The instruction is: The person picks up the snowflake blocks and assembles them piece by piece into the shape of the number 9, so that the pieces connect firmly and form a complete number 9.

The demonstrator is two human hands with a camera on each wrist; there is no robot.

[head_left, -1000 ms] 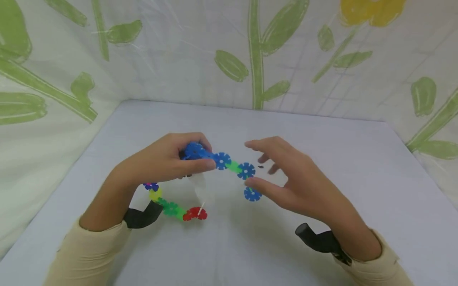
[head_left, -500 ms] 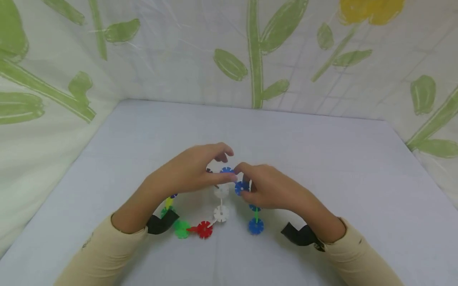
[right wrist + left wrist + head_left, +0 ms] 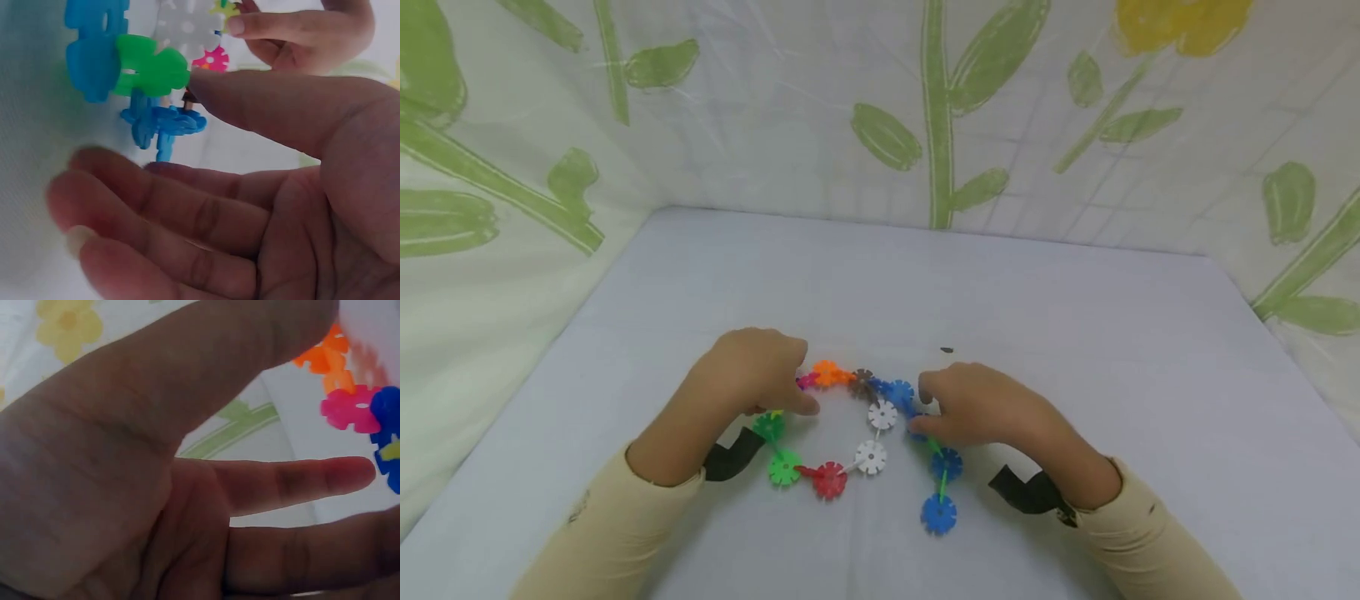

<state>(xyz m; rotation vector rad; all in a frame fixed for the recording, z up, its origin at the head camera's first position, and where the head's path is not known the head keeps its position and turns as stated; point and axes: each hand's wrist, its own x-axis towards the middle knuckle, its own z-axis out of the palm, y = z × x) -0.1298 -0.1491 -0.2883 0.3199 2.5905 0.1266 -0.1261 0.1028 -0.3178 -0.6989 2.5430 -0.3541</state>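
A chain of coloured snowflake discs [image 3: 830, 480] lies in a loop on the pale table [image 3: 1075, 333]: orange, brown and blue discs at the back, white ones in the middle, green and red at the front, and a blue tail [image 3: 938, 513]. My left hand [image 3: 797, 392] rests at the loop's left side, by the pink and orange discs [image 3: 325, 356]; its fingers [image 3: 350, 475] are fairly straight and hold nothing. My right hand [image 3: 925, 408] is at the right side. Its thumb [image 3: 206, 84] touches a green piece [image 3: 153, 65] beside blue discs [image 3: 165, 125], and its fingers lie relaxed below.
Plastic sheeting printed with green leaves [image 3: 940, 108] walls the table at the back and on both sides. A small dark speck [image 3: 946, 350] lies behind the right hand. Black wrist straps [image 3: 730, 454] show at both cuffs.
The chain, held up by the left hand a second ago, now lies flat on the table. Both hands came down and toward me, and their fingers have let go.
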